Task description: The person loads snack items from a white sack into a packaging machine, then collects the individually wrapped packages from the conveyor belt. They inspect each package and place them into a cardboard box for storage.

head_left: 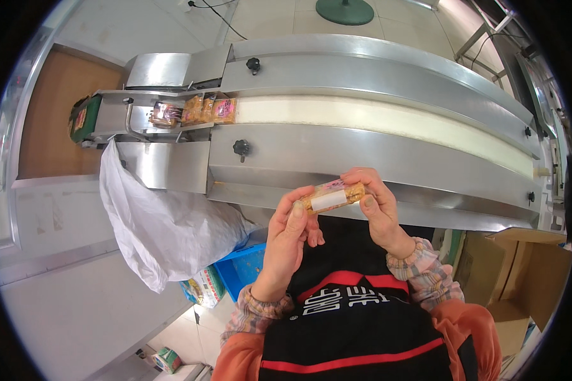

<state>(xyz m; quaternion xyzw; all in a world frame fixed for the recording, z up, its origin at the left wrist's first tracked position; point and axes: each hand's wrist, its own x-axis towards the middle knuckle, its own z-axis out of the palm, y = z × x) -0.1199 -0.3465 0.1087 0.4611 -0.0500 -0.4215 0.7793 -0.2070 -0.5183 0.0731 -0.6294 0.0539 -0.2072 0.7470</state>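
Observation:
Both of my hands hold one clear-wrapped snack pack (332, 197) in front of my apron, over the near edge of the steel conveyor. My left hand (293, 228) grips its left end, with the thumb on the near side. At the right end, my right hand (379, 209) pinches it between thumb and fingers. A plain white patch shows on the pack's near face, and golden-brown food is visible through the film. Several similar wrapped packs (209, 109) sit close together in the conveyor's channel at the upper left, beside the pale belt (362, 114).
A white sack (162, 228) hangs by the conveyor's near left side, above a blue plastic crate (243, 266). An open cardboard box (510, 271) stands at the right. Black knobs (241, 147) stick up from the steel side panels. A green belt end (88, 119) overhangs a brown surface (62, 114).

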